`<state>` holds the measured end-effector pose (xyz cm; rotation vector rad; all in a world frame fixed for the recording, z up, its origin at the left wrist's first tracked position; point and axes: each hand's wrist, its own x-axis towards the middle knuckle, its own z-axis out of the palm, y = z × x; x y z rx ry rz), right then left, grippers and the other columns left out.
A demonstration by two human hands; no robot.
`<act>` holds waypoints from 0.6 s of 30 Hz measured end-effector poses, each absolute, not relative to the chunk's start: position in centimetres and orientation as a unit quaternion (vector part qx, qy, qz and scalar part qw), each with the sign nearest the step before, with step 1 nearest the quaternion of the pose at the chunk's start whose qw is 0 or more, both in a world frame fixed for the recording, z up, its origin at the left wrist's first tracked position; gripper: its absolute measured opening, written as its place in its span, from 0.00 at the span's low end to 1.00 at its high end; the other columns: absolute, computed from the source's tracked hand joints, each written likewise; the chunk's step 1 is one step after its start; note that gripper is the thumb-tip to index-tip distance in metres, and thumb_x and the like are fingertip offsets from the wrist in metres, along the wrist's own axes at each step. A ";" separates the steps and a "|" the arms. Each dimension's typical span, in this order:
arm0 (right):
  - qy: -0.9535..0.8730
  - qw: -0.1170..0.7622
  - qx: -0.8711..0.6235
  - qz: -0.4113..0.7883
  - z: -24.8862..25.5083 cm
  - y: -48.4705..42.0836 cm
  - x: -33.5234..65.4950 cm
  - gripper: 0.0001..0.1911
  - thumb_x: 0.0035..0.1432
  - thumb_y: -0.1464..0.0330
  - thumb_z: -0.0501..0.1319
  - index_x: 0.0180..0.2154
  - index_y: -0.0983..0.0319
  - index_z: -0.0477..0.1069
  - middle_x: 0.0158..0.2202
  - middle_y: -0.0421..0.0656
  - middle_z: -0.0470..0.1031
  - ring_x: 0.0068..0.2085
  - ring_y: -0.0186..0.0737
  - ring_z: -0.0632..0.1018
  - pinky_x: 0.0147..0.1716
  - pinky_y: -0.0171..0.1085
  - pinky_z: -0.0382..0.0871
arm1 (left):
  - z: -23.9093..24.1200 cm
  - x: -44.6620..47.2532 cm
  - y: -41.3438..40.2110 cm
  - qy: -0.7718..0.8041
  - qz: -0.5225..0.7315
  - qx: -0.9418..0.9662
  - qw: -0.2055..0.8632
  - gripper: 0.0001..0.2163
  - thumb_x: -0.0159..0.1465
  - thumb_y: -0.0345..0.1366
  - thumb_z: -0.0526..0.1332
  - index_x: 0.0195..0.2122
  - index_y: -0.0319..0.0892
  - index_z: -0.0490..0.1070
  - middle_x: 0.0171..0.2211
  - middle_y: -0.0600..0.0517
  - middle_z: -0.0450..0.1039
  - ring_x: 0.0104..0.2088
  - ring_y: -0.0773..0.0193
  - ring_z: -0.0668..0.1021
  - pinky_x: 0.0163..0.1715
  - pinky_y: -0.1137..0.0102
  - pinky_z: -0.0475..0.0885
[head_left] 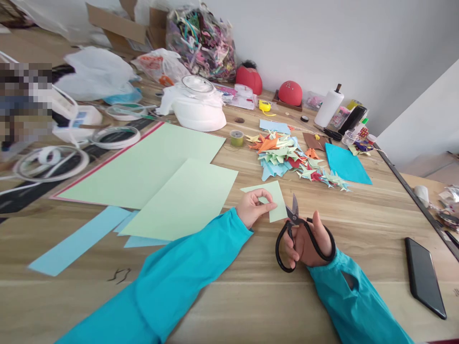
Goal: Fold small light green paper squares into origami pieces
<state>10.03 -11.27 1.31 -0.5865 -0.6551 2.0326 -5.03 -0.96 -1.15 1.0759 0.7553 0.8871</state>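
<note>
My left hand (256, 207) pinches a small piece of pale green paper (278, 200) just above the table. In my right hand (308, 243) are black-handled scissors (293, 217), their blades apart and pointing away from me, close to the right edge of the paper. Whether a blade touches the paper I cannot tell. Left of my hands lies a larger pale green sheet (182, 200), overlapping a stack of green paper (143, 162) with a red edge. A light blue paper strip (79, 241) rests beside them. Folded paper shapes (283, 155) in several colours are heaped beyond my hands.
A phone (425, 277) lies at the right. Behind the folded shapes are a bright blue square (347, 163), a ribbon spool (236, 138) and a yellow tape measure (265, 106). White cable coils (52, 162) and plastic bags (98, 71) crowd the left; a red pincushion (290, 92) stands at the back.
</note>
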 end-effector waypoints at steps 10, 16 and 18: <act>-0.282 0.431 -0.235 0.824 1.4 -11.3 10.4 0.26 0.57 0.46 0.38 0.43 0.58 0.57 0.26 0.42 0.70 0.19 0.36 0.70 0.18 0.40 0.67 | -0.5 -5.4 -1.4 0.300 0.353 0.509 0.726 0.16 0.40 0.39 0.71 0.22 0.38 0.65 0.07 0.63 0.57 0.09 0.79 0.57 0.11 0.80 0.48; -0.297 0.425 -0.262 0.814 1.3 -11.2 10.8 0.25 0.58 0.48 0.36 0.45 0.57 0.53 0.25 0.41 0.70 0.18 0.36 0.70 0.17 0.39 0.67 | -0.1 -5.4 -1.5 0.286 0.356 0.438 0.774 0.17 0.42 0.40 0.70 0.31 0.37 0.74 0.19 0.53 0.73 0.20 0.69 0.74 0.20 0.76 0.68; -0.302 0.417 -0.263 0.816 1.3 -11.2 10.9 0.25 0.58 0.48 0.35 0.46 0.57 0.53 0.25 0.41 0.70 0.18 0.36 0.70 0.17 0.39 0.66 | -0.1 -5.3 -1.3 0.301 0.382 0.391 0.782 0.18 0.41 0.40 0.70 0.32 0.38 0.75 0.24 0.52 0.75 0.25 0.66 0.76 0.25 0.73 0.72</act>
